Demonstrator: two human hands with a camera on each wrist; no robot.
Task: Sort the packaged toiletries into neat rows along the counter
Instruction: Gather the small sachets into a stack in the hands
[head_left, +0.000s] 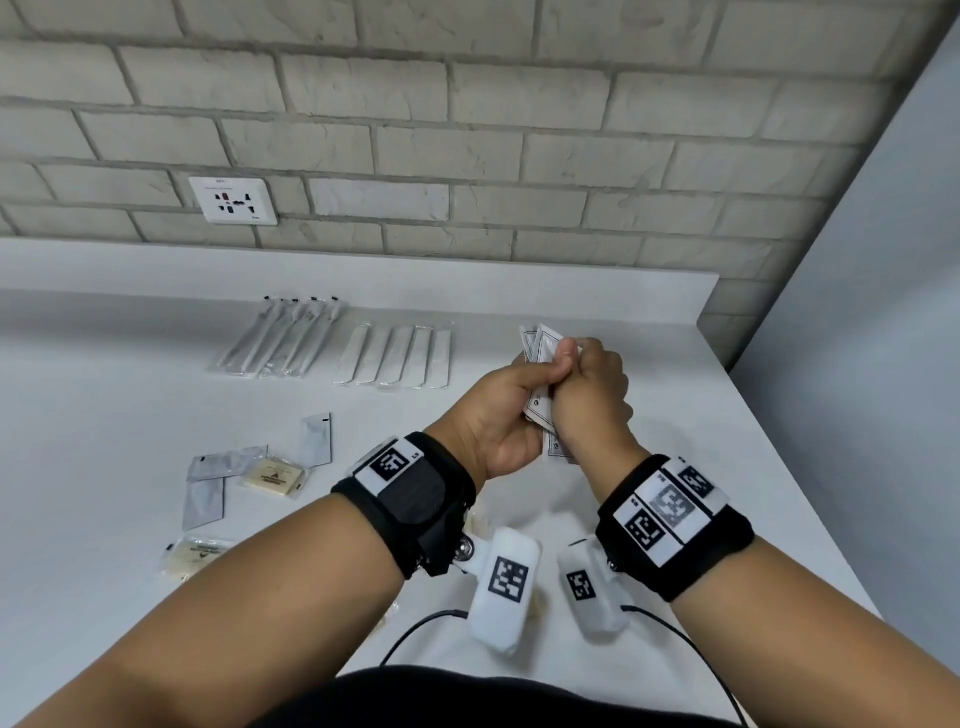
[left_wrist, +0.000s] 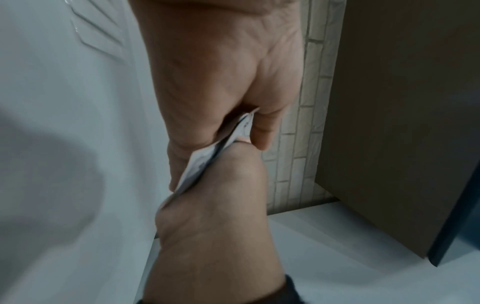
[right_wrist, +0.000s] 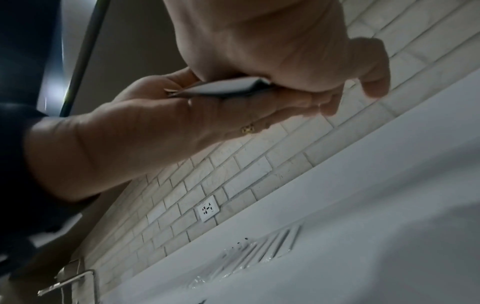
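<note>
Above the right part of the white counter, both hands hold one stack of white printed sachets. My left hand grips the stack from the left with its thumb across the top. My right hand wraps it from the right. In the left wrist view the sachets are pinched edge-on between the left hand and the right hand. The right wrist view shows the stack sandwiched between the right hand and the left hand.
A row of toothbrush packets and a row of flat white packets lie near the back ledge. Loose silver sachets and wrapped soap bars are scattered front left. A wall socket sits above. The counter ends at right.
</note>
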